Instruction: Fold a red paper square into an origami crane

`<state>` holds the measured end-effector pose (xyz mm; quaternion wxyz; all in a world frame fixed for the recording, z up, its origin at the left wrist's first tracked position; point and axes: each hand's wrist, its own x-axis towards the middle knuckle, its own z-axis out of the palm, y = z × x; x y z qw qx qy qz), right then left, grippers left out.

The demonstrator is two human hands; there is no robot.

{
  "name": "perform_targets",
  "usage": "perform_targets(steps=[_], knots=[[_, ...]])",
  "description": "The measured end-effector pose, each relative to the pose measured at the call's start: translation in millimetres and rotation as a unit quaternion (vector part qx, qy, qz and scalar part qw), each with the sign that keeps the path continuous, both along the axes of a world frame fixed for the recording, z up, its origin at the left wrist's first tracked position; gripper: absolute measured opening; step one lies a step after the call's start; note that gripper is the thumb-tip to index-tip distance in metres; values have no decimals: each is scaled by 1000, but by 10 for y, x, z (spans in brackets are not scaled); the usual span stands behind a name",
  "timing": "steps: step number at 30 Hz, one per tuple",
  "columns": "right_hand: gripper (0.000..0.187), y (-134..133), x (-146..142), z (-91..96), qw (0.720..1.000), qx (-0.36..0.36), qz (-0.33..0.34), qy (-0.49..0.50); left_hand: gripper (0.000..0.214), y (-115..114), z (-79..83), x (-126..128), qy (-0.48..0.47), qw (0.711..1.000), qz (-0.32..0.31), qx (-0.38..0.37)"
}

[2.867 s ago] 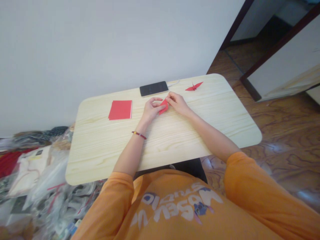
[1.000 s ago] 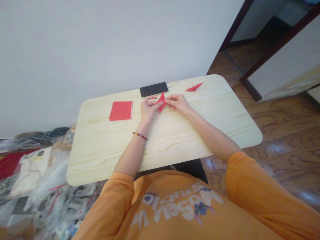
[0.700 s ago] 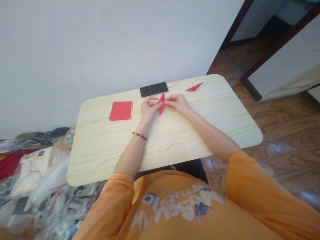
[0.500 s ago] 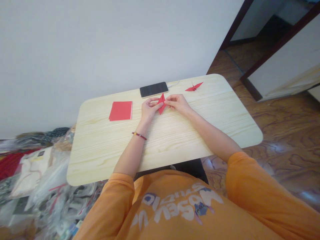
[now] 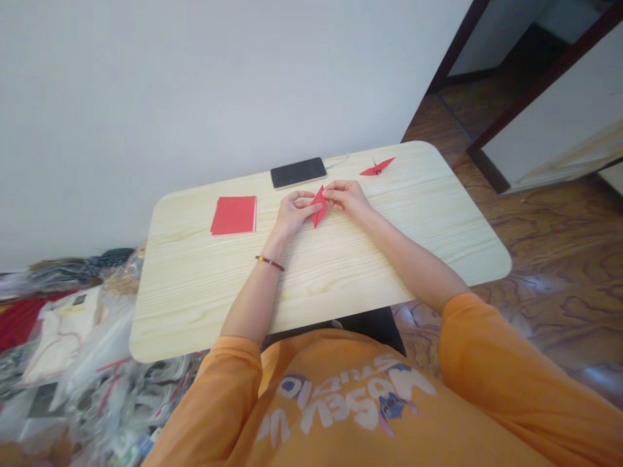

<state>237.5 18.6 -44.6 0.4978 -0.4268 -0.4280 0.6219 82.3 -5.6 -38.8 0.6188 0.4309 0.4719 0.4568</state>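
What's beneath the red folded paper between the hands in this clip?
The red folded paper, pinched by the left hand and right hand, has pale wood tabletop around it; the patch directly beneath it is covered.

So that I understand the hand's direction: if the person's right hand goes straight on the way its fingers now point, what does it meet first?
It meets the folded red origami paper first: the fingertips of the right hand seem already to touch it. Just beyond the paper is the left hand.
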Motion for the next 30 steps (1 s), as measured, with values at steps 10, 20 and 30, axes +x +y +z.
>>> perform_targets(steps=[10, 20, 30], knots=[[9, 36, 75, 58, 1000, -16, -10, -4, 42, -6, 7, -41, -2, 999, -38, -34], [25, 3, 55, 85, 1000, -26, 5, -9, 43, -4, 28, -28, -2, 999, -23, -37], [17, -47, -21, 75, 1000, -24, 20, -5, 40, 2, 19, 6, 14, 999, -7, -34]])
